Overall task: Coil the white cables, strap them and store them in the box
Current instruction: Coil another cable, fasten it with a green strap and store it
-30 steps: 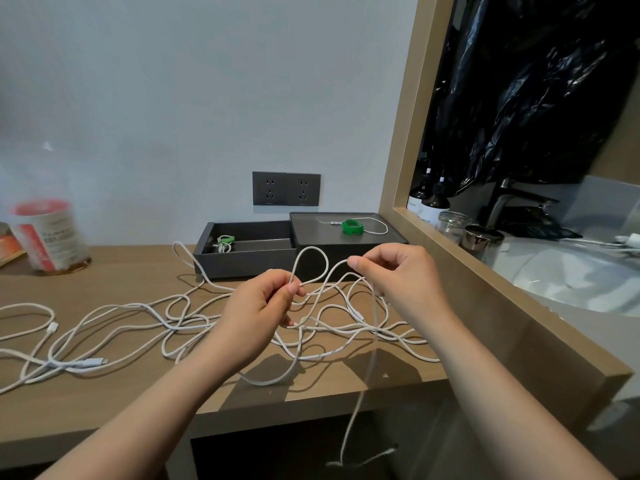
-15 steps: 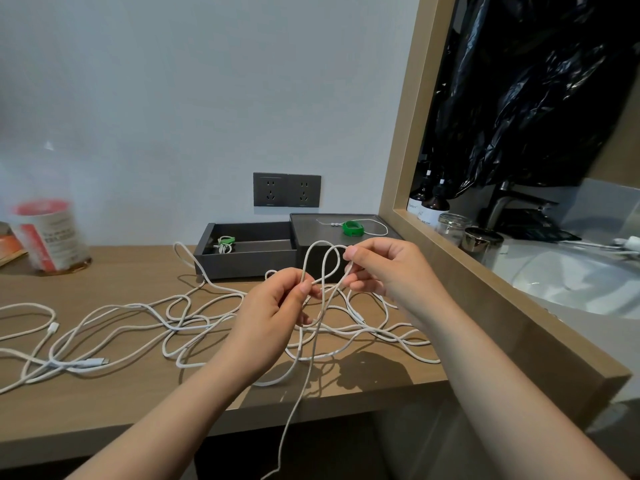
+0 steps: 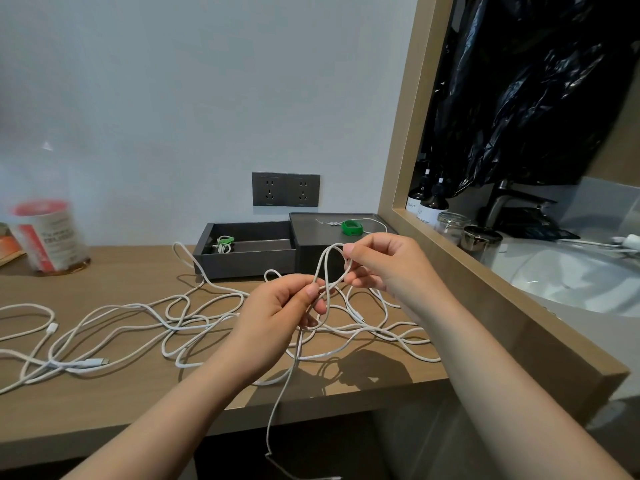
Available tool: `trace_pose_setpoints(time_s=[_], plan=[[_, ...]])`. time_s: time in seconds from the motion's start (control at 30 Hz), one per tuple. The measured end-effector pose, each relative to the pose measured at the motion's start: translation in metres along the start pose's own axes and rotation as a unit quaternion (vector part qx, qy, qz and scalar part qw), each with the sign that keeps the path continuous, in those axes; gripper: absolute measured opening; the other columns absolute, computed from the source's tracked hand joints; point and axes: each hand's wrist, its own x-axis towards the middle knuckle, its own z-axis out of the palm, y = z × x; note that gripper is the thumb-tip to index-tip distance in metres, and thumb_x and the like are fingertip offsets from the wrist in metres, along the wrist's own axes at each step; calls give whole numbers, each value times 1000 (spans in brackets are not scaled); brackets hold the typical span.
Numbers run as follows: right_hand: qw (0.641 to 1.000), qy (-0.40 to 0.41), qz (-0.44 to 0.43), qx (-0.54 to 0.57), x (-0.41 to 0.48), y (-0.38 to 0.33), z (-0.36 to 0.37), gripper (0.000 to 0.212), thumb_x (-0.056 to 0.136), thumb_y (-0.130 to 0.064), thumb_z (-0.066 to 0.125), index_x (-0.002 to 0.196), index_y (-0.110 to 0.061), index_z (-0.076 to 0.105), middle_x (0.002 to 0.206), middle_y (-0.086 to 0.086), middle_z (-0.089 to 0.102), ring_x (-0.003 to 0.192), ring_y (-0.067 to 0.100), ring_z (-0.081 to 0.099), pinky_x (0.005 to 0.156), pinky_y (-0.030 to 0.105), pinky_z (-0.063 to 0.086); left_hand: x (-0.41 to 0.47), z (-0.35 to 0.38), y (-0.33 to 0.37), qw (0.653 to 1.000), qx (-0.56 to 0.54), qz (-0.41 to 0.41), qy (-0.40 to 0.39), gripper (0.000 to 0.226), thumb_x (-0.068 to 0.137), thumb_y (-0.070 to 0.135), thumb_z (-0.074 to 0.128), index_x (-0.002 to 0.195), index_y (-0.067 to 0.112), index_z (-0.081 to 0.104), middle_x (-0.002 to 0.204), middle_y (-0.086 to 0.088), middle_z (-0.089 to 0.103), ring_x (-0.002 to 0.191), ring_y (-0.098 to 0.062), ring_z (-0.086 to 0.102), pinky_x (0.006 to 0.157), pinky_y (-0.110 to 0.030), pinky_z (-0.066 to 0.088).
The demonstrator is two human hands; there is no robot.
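Several white cables (image 3: 145, 313) lie tangled across the wooden desk (image 3: 121, 393). My left hand (image 3: 277, 313) pinches a loop of one white cable (image 3: 327, 261) above the desk, and my right hand (image 3: 388, 268) pinches the top of the same loop just to the right. The cable's free end hangs down past the desk's front edge. Behind the hands sits a dark grey box (image 3: 242, 263) with a coiled cable and green strap (image 3: 223, 242) inside. Its lid (image 3: 308, 226) lies beside it, bearing a green strap roll (image 3: 351, 227).
A red and white canister (image 3: 48, 233) stands at the far left of the desk. Two wall sockets (image 3: 285, 189) sit above the box. A wooden frame (image 3: 485, 271) bounds the desk on the right, with bottles, jars, a tap and a sink beyond it.
My hands have come closer together and my right hand has laid another turn of cable onto the loop that the left hand holds. The hanging end has swung left.
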Motion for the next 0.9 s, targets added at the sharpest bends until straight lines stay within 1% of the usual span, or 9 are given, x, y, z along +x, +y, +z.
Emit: trace_pose_setpoints(time_s=[0.13,0.27,0.33,0.4,0.5,0.6,0.7,0.8,0.9], plan=[[999,16,-9,-31,1,3,-2,10,89,-13,69,82,-8,74,67,2,69,61,11,65,56,19,51,0,0,2,1000,-27,2,4,25,99,14,47,94,20,70,72,6,65,66,-10,60,65,-22,53],[1000,17,-3,-18,1,4,-5,6,88,-9,70,87,-10,76,72,4,70,59,9,62,52,17,48,1,0,2,999,-49,-7,2,26,99,13,47,93,20,71,70,7,63,67,-10,60,66,-24,54],[1000,8,5,1,1,3,-6,8,88,-7,69,90,-9,76,74,5,70,60,9,62,54,17,50,1,0,3,999,-43,-6,-7,26,99,14,46,91,21,70,71,6,62,67,-11,60,66,-23,54],[1000,-7,16,20,1,2,-7,9,89,-7,67,89,-9,76,72,5,69,60,9,61,59,19,53,2,-1,3,1000,-25,-5,-16,26,99,14,46,89,20,70,72,5,61,68,-10,60,67,-22,53],[1000,-12,22,18,0,1,-8,9,90,-8,67,87,-9,76,68,4,68,59,10,61,62,20,54,2,-3,3,999,10,-12,-42,26,99,16,47,95,12,72,70,8,61,70,-9,60,70,-26,55],[1000,-8,27,13,0,1,-9,8,89,-9,68,88,-9,75,68,3,67,59,9,61,62,19,53,5,-6,7,996,21,-29,-80,24,98,18,51,100,19,74,70,9,64,74,-11,64,73,-26,56],[999,-4,30,16,-1,1,-9,8,89,-9,68,86,-8,75,66,3,67,58,9,61,61,19,53,8,-8,12,993,24,-46,-104,21,95,18,56,101,22,75,74,6,68,73,-9,65,74,-24,57],[999,-2,31,13,-2,0,-6,8,89,-9,68,83,-9,74,64,3,67,56,9,60,61,19,53,9,-8,13,990,29,-62,-121,19,93,18,59,98,24,76,75,3,69,72,-11,64,75,-27,58],[1000,-2,30,8,-2,1,-4,10,88,-9,69,80,-10,74,64,3,67,57,10,61,62,20,53,10,-8,13,990,61,-60,-114,19,93,21,60,91,25,78,69,8,67,68,-9,63,73,-27,59]])
